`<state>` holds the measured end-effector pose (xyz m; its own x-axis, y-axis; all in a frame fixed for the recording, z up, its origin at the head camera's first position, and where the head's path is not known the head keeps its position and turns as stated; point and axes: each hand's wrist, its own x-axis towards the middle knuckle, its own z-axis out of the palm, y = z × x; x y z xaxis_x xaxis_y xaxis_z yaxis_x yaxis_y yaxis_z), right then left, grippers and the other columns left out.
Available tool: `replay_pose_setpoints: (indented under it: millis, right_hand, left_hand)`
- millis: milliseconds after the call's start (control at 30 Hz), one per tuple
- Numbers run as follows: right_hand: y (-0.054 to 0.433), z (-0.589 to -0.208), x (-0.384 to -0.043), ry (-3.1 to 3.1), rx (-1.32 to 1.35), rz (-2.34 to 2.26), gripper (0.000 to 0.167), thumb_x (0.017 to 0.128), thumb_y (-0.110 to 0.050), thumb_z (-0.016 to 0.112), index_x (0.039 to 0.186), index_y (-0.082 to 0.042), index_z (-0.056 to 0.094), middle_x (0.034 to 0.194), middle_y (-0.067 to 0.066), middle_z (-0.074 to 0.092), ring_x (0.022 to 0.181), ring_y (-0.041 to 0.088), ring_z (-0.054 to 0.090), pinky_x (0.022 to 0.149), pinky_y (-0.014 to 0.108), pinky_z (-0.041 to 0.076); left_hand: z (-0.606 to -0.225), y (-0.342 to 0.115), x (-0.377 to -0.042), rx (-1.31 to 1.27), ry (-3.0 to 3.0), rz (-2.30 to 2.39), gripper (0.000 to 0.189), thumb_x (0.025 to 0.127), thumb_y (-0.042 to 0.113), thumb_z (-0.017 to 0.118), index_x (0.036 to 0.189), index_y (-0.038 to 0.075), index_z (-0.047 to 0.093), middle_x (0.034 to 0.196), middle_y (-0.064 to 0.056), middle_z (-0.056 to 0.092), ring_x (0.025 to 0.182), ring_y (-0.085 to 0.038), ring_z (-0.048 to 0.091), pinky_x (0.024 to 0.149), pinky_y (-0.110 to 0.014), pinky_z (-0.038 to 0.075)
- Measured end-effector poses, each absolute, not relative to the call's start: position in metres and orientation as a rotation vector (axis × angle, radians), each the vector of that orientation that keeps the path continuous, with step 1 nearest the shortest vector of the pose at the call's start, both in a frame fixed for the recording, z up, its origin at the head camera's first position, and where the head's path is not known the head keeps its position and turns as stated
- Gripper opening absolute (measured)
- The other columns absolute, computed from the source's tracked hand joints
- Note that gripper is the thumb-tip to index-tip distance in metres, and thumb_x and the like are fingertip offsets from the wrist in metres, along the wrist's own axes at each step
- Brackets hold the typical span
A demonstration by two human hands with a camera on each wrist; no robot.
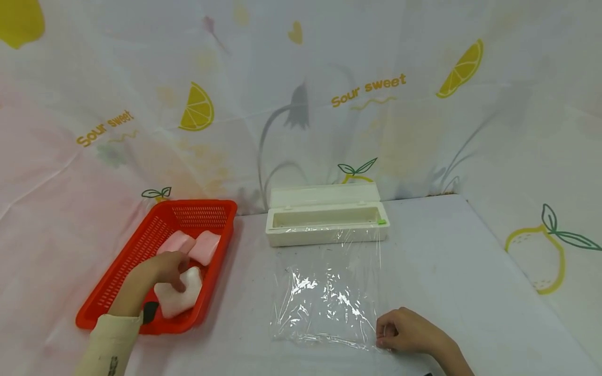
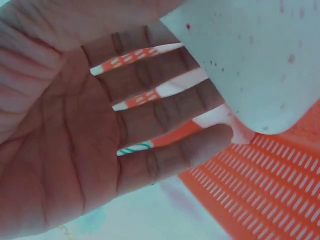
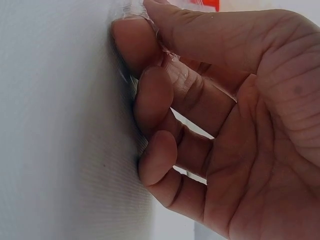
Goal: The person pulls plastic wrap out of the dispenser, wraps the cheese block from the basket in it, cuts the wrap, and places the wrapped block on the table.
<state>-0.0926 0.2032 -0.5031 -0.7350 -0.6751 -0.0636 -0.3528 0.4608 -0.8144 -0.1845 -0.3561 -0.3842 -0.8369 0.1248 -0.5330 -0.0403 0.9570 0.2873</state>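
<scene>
My left hand [image 1: 165,267] reaches into the red basket [image 1: 228,241] at the left and grips a white, rounded, squarish block [image 1: 181,298]. Close up in the left wrist view, small dark red specks dot the block [image 2: 265,65]; the fingertips of the left hand [image 2: 100,115] pass behind it. A clear sheet of cling film [image 1: 324,300] lies on the table, drawn out from a white dispenser box [image 1: 324,237]. At the film's near right corner, my right hand [image 1: 408,330] pinches the edge between thumb and index finger, its other fingers curled against the tabletop.
Two pale pink blocks, one left [image 1: 175,242] and one right [image 1: 205,247], lie deeper in the basket. The dispenser's lid [image 1: 324,195] stands raised at the back, with a green piece [image 1: 381,222] at its right end. A printed curtain [image 1: 423,130] hangs behind the table.
</scene>
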Motion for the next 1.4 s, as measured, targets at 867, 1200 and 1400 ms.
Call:
replay_pose_setpoints:
  millis: [867, 1200, 1400]
  right_hand:
    - [0.202, -0.502, -0.093, 2.324, -0.878, -1.142, 0.017, 0.081, -0.011, 0.078, 0.074, -0.020, 0.065, 0.056, -0.022, 0.052, 0.051, -0.006, 0.045, 0.048, 0.019, 0.039]
    - [0.203, -0.503, -0.093, 2.327, -0.896, -1.155, 0.017, 0.081, -0.012, 0.078, 0.075, -0.021, 0.065, 0.057, -0.022, 0.052, 0.051, -0.007, 0.046, 0.048, 0.019, 0.040]
    - [0.204, -0.503, -0.092, 2.334, -0.911, -1.163, 0.018, 0.080, -0.011, 0.079, 0.074, -0.020, 0.065, 0.057, -0.023, 0.052, 0.051, -0.007, 0.045, 0.048, 0.018, 0.040]
  left_hand:
    - [-0.317, -0.290, -0.109, 0.411, 3.076, 0.140, 0.049, 0.071, 0.020, 0.089, 0.101, 0.002, 0.055, 0.083, -0.005, 0.058, 0.071, -0.020, 0.058, 0.061, -0.043, 0.055]
    - [-0.311, -0.262, -0.105, 0.519, 3.075, 0.332, 0.038, 0.074, 0.023, 0.087, 0.091, 0.010, 0.055, 0.085, -0.001, 0.054, 0.071, -0.015, 0.055, 0.058, -0.032, 0.053]
    - [-0.316, -0.254, -0.114, 0.603, 2.955, 0.561, 0.032, 0.078, 0.027, 0.085, 0.087, 0.015, 0.057, 0.077, 0.009, 0.057, 0.070, -0.011, 0.054, 0.058, -0.026, 0.049]
